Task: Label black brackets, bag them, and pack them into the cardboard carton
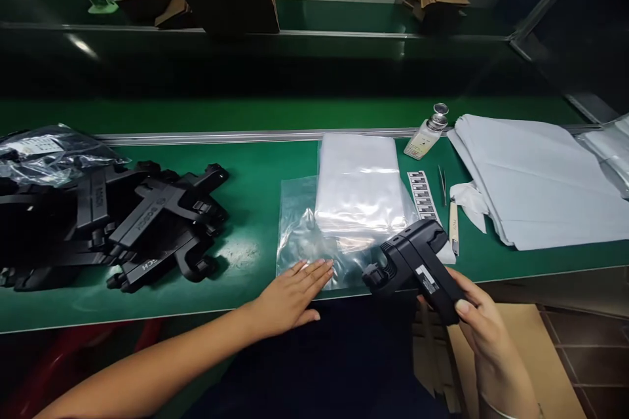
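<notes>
My left hand (pixel 295 294) lies flat, fingers stretched out, on the lower edge of a clear plastic bag (pixel 299 235) at the front of the green bench. Beside it is a thick stack of clear plastic bags (pixel 361 183). In my right hand (pixel 484 317) is a black T-shaped plastic device (pixel 417 261), gripped by its stem, with its wide end tilted over the bags. A small white label (pixel 426 279) shows on the stem. Under its far end runs a sheet of printed labels (pixel 422 196), partly covered.
Several similar black devices (pixel 157 216) are piled at the left, near a plastic-wrapped bundle (pixel 54 150). Toward the right are a pump bottle (pixel 427 132), tweezers (pixel 443 184), a utility knife (pixel 453 229), a crumpled wipe (pixel 470 202) and white sheets (pixel 555 183). Below stands a cardboard box (pixel 535 353).
</notes>
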A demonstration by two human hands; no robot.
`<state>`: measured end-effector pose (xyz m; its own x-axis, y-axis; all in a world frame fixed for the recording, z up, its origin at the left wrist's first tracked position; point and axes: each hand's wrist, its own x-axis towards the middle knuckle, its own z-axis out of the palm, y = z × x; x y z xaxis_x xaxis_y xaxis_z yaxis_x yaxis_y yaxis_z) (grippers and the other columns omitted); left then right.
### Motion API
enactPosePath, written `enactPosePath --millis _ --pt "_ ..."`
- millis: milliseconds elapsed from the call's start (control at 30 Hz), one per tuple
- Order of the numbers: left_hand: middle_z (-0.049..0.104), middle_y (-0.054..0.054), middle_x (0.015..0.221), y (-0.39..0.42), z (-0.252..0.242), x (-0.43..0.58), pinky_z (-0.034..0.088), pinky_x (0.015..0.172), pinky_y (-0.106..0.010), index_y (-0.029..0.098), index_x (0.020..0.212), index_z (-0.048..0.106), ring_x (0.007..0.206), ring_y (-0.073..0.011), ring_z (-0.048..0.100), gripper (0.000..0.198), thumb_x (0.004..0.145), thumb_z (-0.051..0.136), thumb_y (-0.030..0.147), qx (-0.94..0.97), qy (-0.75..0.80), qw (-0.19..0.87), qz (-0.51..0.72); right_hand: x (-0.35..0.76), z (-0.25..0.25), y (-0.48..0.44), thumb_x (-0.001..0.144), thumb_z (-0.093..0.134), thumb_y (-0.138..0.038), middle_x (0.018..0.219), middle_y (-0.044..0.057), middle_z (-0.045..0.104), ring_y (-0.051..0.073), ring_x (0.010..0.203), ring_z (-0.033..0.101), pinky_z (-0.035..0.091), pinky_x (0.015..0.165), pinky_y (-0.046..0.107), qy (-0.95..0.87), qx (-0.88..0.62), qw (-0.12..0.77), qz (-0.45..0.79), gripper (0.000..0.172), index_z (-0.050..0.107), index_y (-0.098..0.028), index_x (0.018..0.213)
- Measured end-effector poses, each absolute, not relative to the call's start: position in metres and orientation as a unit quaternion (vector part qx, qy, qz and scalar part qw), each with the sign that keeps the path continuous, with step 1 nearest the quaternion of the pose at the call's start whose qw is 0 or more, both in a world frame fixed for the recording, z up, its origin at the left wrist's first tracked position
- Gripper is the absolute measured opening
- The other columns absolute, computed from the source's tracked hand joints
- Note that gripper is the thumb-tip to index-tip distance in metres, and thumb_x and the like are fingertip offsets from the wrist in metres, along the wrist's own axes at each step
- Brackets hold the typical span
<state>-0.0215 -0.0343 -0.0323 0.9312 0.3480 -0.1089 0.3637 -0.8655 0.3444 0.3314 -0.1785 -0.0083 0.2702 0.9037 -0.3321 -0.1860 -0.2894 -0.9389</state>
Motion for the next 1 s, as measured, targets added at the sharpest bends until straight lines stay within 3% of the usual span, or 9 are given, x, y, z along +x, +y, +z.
enactPosePath --millis 100,200,300,367,467,533,633,767,1000 --pt "0.032 -0.019 0.157 -0.022 -0.042 -0.012 0.024 0.117 -0.055 0.013 0.153 0.027 0.145 -0.0337 0.032 0.079 0.094 0.042 0.063 0.954 0.232 0.186 -0.041 0.323 -0.002 -0.175 0.074 0.076 -0.051 0.109 0.014 0.074 0.034 0.082 0.074 0.062 0.076 0.047 -0.303 -0.599 0.517 0.532 0.055 0.069 -0.024 0.121" --pt "0.029 -0.018 0.159 0.002 -0.047 -0.007 0.022 0.118 -0.058 0.014 0.153 0.027 0.147 -0.0325 0.028 0.071 0.097 0.043 0.055 0.943 0.284 0.172 -0.018 0.315 0.001 -0.174 0.075 0.075 -0.051 0.113 0.014 0.073 0.034 0.088 0.073 0.062 0.077 0.048 -0.318 -0.588 0.512 0.539 0.055 0.068 -0.024 0.123" --pt "0.037 -0.015 0.156 0.018 -0.049 -0.009 0.032 0.116 -0.048 0.016 0.142 0.043 0.141 -0.0250 0.042 0.048 0.100 0.043 0.040 0.936 0.313 0.158 0.036 0.309 0.000 -0.175 0.078 0.073 -0.051 0.114 0.014 0.073 0.034 0.089 0.073 0.061 0.080 0.048 -0.329 -0.578 0.501 0.554 0.055 0.067 -0.024 0.125" --pt "0.049 -0.011 0.149 0.022 -0.049 -0.011 0.045 0.107 -0.038 0.017 0.120 0.059 0.129 -0.0204 0.055 0.030 0.101 0.040 0.029 0.934 0.326 0.133 0.055 0.305 -0.001 -0.176 0.078 0.072 -0.051 0.113 0.014 0.073 0.034 0.090 0.073 0.061 0.079 0.048 -0.335 -0.575 0.493 0.561 0.055 0.067 -0.024 0.125" --pt "0.063 -0.011 0.134 0.024 -0.044 -0.015 0.053 0.095 -0.035 0.016 0.098 0.066 0.116 -0.0223 0.062 0.029 0.101 0.038 0.021 0.937 0.333 0.092 0.046 0.297 0.002 -0.175 0.077 0.073 -0.053 0.111 0.013 0.074 0.034 0.090 0.073 0.061 0.079 0.047 -0.338 -0.578 0.483 0.565 0.055 0.068 -0.024 0.124" --pt "0.068 -0.014 0.119 0.025 -0.037 -0.017 0.055 0.088 -0.039 0.015 0.096 0.067 0.110 -0.0261 0.064 0.028 0.100 0.039 0.018 0.937 0.340 0.076 0.035 0.290 0.006 -0.173 0.076 0.074 -0.053 0.110 0.012 0.074 0.032 0.087 0.073 0.061 0.079 0.045 -0.334 -0.581 0.478 0.568 0.055 0.068 -0.025 0.123" --pt "0.069 -0.012 0.096 0.025 -0.024 -0.019 0.056 0.071 -0.034 0.015 0.105 0.066 0.092 -0.0244 0.066 0.028 0.097 0.040 0.009 0.938 0.340 0.065 0.010 0.282 0.012 -0.169 0.077 0.074 -0.052 0.110 0.011 0.074 0.029 0.084 0.074 0.060 0.079 0.041 -0.324 -0.589 0.471 0.571 0.052 0.068 -0.026 0.122" --pt "0.066 -0.010 0.096 0.020 -0.011 -0.025 0.053 0.066 -0.031 0.014 0.115 0.061 0.090 -0.0230 0.064 0.033 0.093 0.039 0.002 0.939 0.336 0.068 -0.018 0.281 0.006 -0.166 0.077 0.075 -0.051 0.113 0.011 0.073 0.029 0.086 0.074 0.059 0.080 0.040 -0.327 -0.578 0.464 0.587 0.054 0.068 -0.026 0.123" --pt "0.065 -0.010 0.088 0.019 -0.008 -0.036 0.050 0.068 -0.032 0.013 0.091 0.065 0.086 -0.0236 0.061 0.026 0.092 0.040 0.004 0.912 0.392 0.115 -0.033 0.285 -0.007 -0.159 0.079 0.074 -0.050 0.113 0.010 0.073 0.027 0.087 0.073 0.057 0.080 0.036 -0.339 -0.557 0.448 0.612 0.053 0.065 -0.026 0.125"
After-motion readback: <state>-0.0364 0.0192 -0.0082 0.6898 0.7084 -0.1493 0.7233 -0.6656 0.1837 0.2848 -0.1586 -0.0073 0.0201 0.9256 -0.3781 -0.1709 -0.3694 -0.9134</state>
